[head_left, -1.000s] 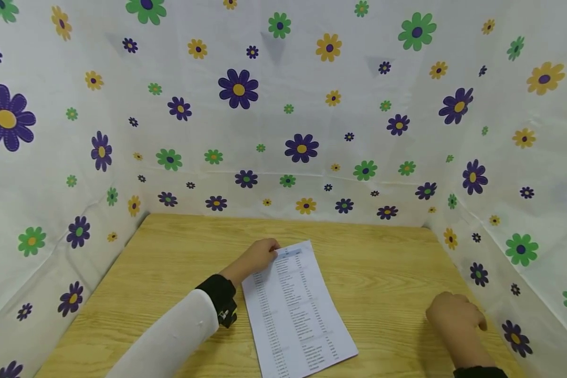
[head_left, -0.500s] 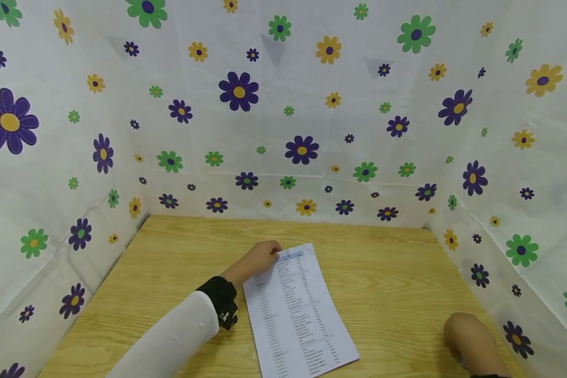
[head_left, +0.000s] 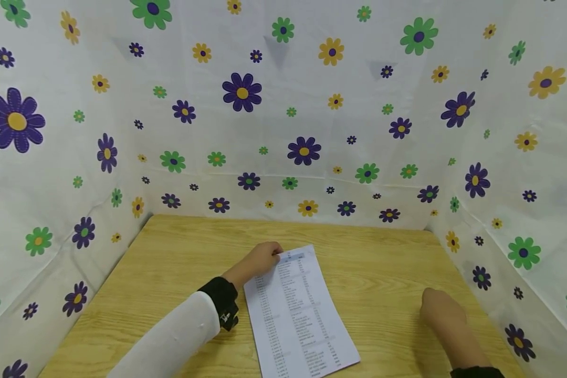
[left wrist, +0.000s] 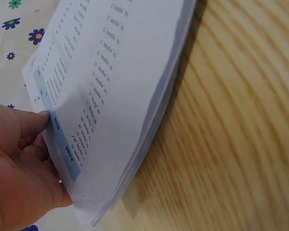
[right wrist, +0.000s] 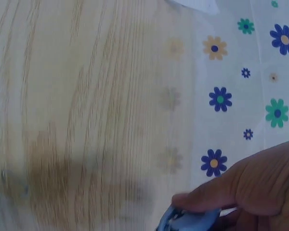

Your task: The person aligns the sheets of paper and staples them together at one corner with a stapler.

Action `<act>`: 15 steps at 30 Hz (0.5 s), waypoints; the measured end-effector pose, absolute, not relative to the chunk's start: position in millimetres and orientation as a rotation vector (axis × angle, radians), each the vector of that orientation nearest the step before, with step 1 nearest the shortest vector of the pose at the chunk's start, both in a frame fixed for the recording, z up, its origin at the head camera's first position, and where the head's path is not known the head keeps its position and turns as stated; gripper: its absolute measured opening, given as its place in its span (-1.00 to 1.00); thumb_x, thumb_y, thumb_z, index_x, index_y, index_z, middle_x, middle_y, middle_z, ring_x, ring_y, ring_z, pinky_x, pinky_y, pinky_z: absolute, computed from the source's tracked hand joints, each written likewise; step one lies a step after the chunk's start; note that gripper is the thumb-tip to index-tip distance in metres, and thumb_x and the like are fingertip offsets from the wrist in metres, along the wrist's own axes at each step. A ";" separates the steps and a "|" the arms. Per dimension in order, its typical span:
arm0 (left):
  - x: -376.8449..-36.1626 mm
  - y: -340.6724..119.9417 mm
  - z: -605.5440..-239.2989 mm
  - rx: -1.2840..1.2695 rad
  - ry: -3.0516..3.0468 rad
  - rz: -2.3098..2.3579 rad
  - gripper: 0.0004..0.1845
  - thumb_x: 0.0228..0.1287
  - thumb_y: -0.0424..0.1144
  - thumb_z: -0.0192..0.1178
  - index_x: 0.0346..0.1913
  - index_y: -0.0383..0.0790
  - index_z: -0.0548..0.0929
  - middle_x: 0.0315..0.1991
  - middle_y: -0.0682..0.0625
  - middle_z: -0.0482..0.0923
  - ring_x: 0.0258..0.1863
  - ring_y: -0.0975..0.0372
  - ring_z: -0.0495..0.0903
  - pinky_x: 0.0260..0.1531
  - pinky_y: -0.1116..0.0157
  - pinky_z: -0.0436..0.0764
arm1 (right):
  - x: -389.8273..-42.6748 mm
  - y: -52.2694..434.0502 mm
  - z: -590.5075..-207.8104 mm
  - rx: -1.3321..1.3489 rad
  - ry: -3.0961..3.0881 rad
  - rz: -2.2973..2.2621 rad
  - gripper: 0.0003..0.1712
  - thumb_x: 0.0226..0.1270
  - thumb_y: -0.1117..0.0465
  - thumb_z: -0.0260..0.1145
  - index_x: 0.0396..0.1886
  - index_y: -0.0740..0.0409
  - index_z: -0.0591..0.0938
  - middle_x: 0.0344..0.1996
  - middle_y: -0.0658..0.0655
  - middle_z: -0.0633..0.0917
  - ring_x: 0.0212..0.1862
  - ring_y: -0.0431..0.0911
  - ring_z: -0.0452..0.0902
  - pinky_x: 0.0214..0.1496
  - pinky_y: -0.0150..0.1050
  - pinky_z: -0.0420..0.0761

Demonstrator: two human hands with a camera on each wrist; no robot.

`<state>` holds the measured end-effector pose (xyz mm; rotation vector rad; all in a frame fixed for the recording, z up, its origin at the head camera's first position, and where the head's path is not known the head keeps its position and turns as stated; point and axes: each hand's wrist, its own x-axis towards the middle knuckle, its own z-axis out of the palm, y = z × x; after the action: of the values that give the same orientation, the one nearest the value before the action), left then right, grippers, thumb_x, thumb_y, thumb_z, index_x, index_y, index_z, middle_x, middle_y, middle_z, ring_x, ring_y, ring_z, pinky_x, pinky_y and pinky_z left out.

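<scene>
The wooden table (head_left: pixel 179 273) carried a printed paper stack (head_left: pixel 295 310) at centre, its far-left corner pinched by the left hand (head_left: pixel 260 258). The step in hand was judged to be steadying the stack; the next move would call for the right hand (head_left: pixel 441 310) to bring over its item. That hand's fingers curled round a small blue object (right wrist: pixel 190 220), cut off and unidentifiable.

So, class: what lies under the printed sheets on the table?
Under the printed sheets only the wooden table shows around them. The left hand pinches their far corner; anything beneath the stack is covered.
</scene>
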<state>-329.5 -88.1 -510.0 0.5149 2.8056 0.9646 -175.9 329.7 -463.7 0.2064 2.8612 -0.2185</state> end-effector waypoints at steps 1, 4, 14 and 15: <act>-328.9 -87.4 -509.6 0.518 2.802 0.966 -0.86 0.51 -0.35 0.14 -0.02 -0.24 0.68 -0.12 -0.05 0.66 -0.19 0.17 0.56 -0.05 0.14 0.60 | -178.9 325.5 -464.8 0.166 2.896 -0.222 -0.76 0.40 0.39 0.13 -0.05 0.49 0.55 -0.21 0.37 0.68 -0.22 0.10 0.62 -0.22 0.07 0.63; -327.2 -85.4 -508.4 0.527 2.792 0.965 -0.83 0.50 -0.36 0.14 0.02 -0.24 0.69 -0.08 -0.07 0.66 -0.14 0.15 0.58 -0.02 0.11 0.60 | -188.0 311.7 -468.5 0.084 2.957 -0.260 -0.67 0.40 0.32 0.27 0.02 0.50 0.52 -0.25 0.31 0.70 -0.22 0.15 0.67 -0.26 0.06 0.65; -326.1 -82.5 -513.4 0.561 2.786 0.963 -0.77 0.49 -0.36 0.13 0.07 -0.13 0.70 -0.17 -0.02 0.63 -0.24 0.18 0.54 -0.18 0.18 0.55 | -207.0 273.4 -495.5 -0.193 3.118 -0.194 -0.52 0.26 0.28 0.48 0.12 0.37 0.58 -0.11 0.31 0.76 -0.08 0.19 0.72 -0.09 0.07 0.69; -325.6 -81.9 -513.2 0.558 2.780 0.967 -0.77 0.50 -0.35 0.13 0.08 -0.12 0.70 -0.17 -0.02 0.63 -0.24 0.18 0.53 -0.18 0.18 0.54 | -207.1 270.8 -497.1 -0.223 3.124 -0.184 -0.53 0.25 0.29 0.49 0.11 0.35 0.60 -0.12 0.29 0.76 -0.10 0.17 0.72 -0.10 0.06 0.70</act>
<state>-325.6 -81.9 -513.2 0.5581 2.7803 0.9665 -207.1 270.8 -497.1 -0.2230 3.1243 -0.1840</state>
